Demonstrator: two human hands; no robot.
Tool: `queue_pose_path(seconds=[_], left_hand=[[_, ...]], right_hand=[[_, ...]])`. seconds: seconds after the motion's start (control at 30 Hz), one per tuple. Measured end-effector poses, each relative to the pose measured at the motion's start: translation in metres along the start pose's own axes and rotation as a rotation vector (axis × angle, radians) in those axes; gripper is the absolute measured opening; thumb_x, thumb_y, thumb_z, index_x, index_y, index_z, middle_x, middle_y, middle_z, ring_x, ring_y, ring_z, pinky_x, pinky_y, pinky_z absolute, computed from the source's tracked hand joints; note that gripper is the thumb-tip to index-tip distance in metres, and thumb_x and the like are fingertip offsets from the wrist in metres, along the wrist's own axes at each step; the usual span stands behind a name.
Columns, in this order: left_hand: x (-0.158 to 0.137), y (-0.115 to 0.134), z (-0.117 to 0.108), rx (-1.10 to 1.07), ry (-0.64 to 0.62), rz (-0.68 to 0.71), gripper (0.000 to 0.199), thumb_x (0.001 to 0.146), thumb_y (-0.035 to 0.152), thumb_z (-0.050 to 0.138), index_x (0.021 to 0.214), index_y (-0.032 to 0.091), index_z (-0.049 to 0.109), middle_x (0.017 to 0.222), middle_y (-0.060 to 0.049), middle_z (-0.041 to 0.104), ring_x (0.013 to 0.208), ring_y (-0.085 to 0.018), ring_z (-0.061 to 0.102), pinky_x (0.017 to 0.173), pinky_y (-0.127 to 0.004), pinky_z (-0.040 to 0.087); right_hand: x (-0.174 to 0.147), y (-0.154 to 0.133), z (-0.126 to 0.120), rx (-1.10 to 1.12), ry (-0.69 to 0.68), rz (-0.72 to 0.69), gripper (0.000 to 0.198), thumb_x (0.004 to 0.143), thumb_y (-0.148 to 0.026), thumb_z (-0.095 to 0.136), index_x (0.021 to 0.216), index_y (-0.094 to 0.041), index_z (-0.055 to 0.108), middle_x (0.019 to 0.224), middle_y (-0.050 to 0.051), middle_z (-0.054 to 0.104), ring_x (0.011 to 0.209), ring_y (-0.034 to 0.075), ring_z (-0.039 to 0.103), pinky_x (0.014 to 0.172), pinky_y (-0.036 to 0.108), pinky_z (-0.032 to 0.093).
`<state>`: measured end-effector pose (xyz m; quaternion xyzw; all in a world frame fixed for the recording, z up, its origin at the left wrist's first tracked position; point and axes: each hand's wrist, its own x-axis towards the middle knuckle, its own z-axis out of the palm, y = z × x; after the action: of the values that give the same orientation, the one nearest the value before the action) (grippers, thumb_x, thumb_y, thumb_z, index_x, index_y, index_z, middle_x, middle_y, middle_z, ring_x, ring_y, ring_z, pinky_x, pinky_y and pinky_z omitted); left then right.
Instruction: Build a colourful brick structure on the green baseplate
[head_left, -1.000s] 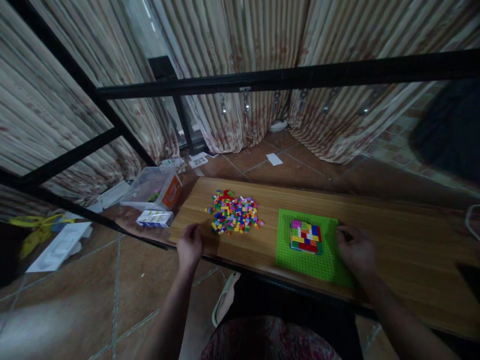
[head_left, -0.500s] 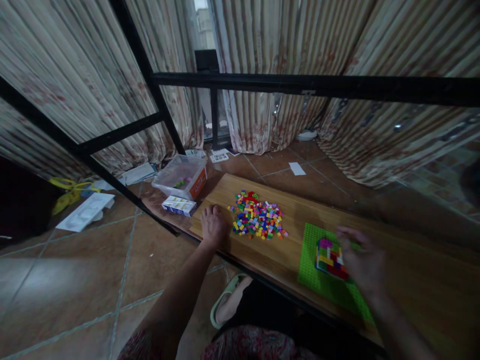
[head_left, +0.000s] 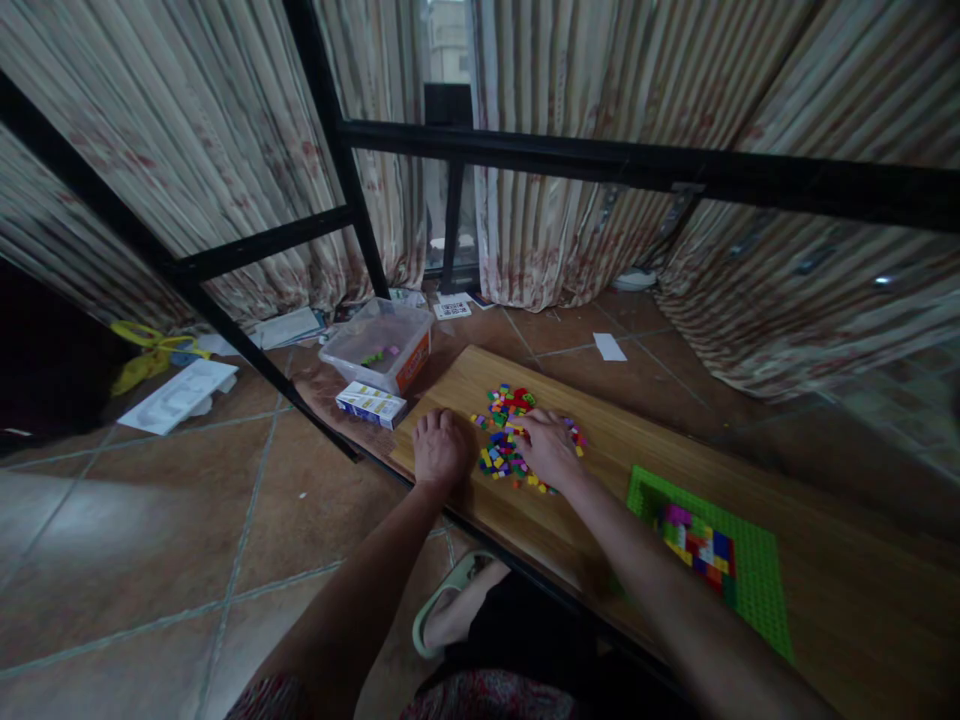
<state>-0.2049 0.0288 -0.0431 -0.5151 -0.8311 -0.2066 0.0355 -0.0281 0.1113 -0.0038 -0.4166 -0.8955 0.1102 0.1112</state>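
A loose pile of small coloured toy bricks [head_left: 499, 455] lies on the wooden board. Over its right side is my right hand [head_left: 547, 445], fingers bent down and closed around a toy brick; a bit of yellow shows at the fingertips, which partly hide it. My left hand [head_left: 441, 448] rests palm down on the board, left of the pile, holding nothing, its fingers a little apart. Beyond my right forearm lies a green studded baseplate [head_left: 761, 560], partly covered by that arm. On it sits a block of joined multicoloured bricks [head_left: 701, 548].
A clear plastic box [head_left: 382, 345] with a few bricks inside stands past the board's left end, beside a small white and purple carton [head_left: 371, 404]. A black metal frame [head_left: 562, 150] crosses ahead of striped curtains [head_left: 547, 230]. White paper [head_left: 609, 347] lies on the tiled floor.
My right hand has gone left from the baseplate to the brick pile, uncovering more of the joined bricks. My left hand stays on the board. The camera view has shifted slightly.
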Motion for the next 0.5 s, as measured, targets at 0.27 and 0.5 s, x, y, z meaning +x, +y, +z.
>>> queue_pose_path(seconds=[0.27,0.5], left_hand=[[-0.0004,-0.0006,0.0003,0.008,-0.012,0.003,0.035,0.091,0.026,0.038,0.121,0.018,0.055,0.122,-0.012,0.056,0.110,-0.027,0.049,0.096,-0.042,0.038],[-0.0010,0.0002,-0.0004,0.007,0.006,0.006,0.034,0.091,0.025,0.039,0.119,0.017,0.056,0.121,-0.013,0.056,0.109,-0.028,0.049,0.095,-0.042,0.038]], right_hand=[[-0.0024,0.0001,-0.0016,-0.025,-0.072,0.036,0.030,0.085,-0.028,0.056,0.113,-0.023,0.066,0.105,0.007,0.068,0.101,0.025,0.053,0.092,0.036,0.035],[-0.0051,0.0021,-0.0028,0.024,-0.037,0.075,0.021,0.085,-0.022,0.053,0.097,-0.023,0.070,0.096,0.006,0.071,0.094,0.021,0.057,0.090,0.033,0.037]])
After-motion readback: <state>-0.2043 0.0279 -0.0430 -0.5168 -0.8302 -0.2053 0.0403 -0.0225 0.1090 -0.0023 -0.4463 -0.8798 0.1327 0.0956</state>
